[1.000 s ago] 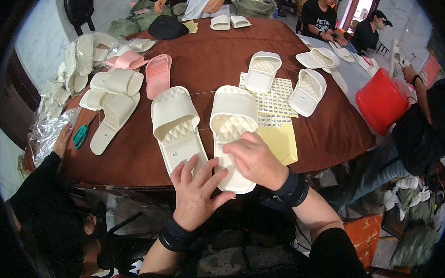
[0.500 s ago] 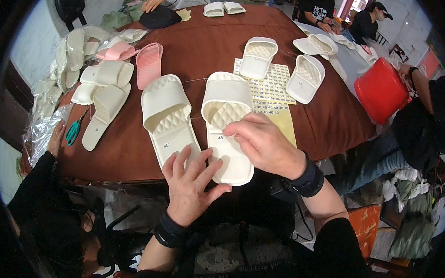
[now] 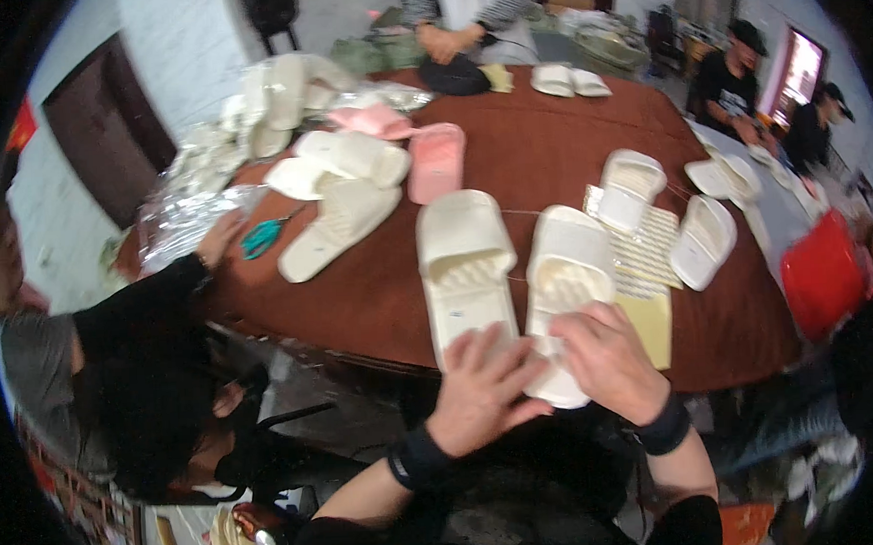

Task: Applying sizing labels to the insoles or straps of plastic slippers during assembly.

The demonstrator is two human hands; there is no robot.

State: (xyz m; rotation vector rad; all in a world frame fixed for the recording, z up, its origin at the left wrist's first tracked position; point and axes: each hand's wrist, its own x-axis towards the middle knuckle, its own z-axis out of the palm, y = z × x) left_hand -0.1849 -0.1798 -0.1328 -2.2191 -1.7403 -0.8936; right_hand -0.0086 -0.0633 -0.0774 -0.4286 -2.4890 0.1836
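Observation:
Two large white slide sandals lie side by side in front of me, the left slide (image 3: 465,242) and the right slide (image 3: 570,242), toe straps pointing away. A small printed sticker shows on the left slide's insole. My left hand (image 3: 481,392) hovers over the heel ends with fingers spread, its thumb beside the right slide's heel. Over the right slide's insole, my right hand (image 3: 611,357) has its fingers curled down and pressed together. Whatever may be under those fingertips is hidden, and the picture is blurred. Just behind the right hand lies a sheet of stickers (image 3: 646,324) on yellow backing.
Smaller white slides (image 3: 703,241) stand to the right. Pink slides (image 3: 437,162), beige slides (image 3: 342,223) and teal scissors (image 3: 260,238) lie leftward on the brown-covered table (image 3: 538,137). A co-worker's hand (image 3: 223,235) rests at the left edge. A red bucket (image 3: 826,273) is at right.
My view has swung left, so the table and both slides appear farther right and lower. My hands stay at the same slides; the right slide's sticker no longer shows.

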